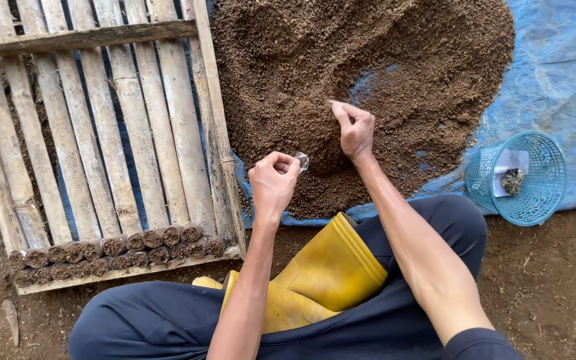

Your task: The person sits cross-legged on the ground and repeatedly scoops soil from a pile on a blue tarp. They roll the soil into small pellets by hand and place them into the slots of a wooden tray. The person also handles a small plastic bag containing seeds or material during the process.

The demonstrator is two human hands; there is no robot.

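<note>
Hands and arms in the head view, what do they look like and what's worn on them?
Both forearms are bare, with no gloves, rings, watch or bracelets visible on the left hand or right hand. A dark navy short sleeve shows only at the right upper arm.

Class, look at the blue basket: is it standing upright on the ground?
No. The blue basket lies tipped on its side, its open mouth facing the camera, on the blue tarp.
</note>
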